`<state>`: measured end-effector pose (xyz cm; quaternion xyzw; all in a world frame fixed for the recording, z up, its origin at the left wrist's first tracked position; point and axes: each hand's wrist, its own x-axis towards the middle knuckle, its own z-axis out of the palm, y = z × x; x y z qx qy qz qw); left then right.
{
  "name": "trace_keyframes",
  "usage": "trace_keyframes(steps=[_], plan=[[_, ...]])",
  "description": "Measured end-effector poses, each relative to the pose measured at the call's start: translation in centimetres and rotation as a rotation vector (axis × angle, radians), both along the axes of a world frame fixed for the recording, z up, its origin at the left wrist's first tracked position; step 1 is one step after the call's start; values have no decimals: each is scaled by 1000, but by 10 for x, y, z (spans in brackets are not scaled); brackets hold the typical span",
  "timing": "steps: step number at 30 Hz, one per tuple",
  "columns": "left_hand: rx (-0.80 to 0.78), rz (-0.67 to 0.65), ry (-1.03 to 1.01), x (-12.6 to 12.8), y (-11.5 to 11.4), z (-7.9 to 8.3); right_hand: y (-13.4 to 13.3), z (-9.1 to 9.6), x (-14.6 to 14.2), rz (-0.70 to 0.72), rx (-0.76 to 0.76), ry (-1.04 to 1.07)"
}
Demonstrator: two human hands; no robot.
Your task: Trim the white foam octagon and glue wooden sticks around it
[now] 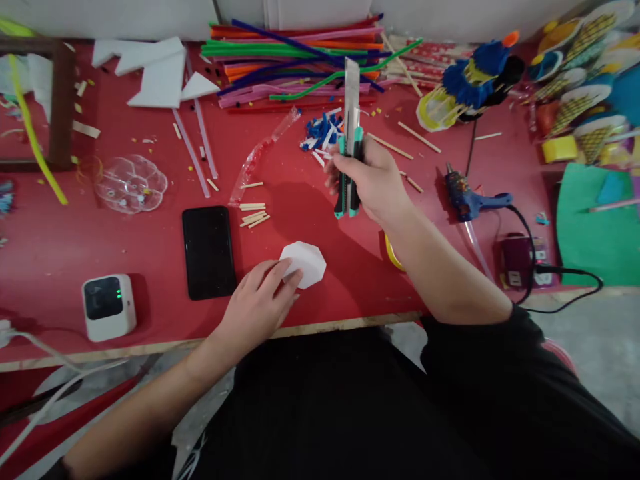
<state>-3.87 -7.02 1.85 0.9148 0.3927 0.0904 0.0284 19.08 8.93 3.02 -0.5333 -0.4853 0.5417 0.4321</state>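
A box cutter [351, 140] with a black and teal handle is gripped in my right hand [373, 175], its long blade slid out and pointing toward the back of the table. Near the front edge, my left hand [263, 293] has its fingers on a white eight-sided piece [309, 265], holding it by its left side; the hand covers that side. Just behind the piece lie several short wooden sticks [255, 217]. Blue and white scraps [323, 130] are heaped beside the knife hand.
A phone [209, 253] and a white device [109, 307] lie left. Pipe cleaners [300, 60] and white foam offcuts [160, 73] fill the back. Right are a blue glue gun [467, 197] with its cord, a yellow ring-like object [393, 252] partly under my forearm, and green sheet [590, 233].
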Motion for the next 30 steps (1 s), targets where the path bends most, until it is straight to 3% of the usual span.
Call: trace_keyframes(steps=[5,8,11,15,21,24,30], plan=[[28,60,8,7,-3,-4,-44,5,18,6,-88,-1],[46,84,-41,8,1,-7,-69,6,27,80,-201,-60],[79,63,-58,8,8,-4,-96,6,35,199,-315,-153],[81,-4,-70,9,16,2,-126,2,47,270,-336,-249],[31,-3,-14,25,13,2,-142,-8,60,328,-8,-547],[31,31,15,33,11,-2,-143,-9,59,327,62,-584],[68,-55,-29,30,14,-9,-148,-3,53,356,211,-608]])
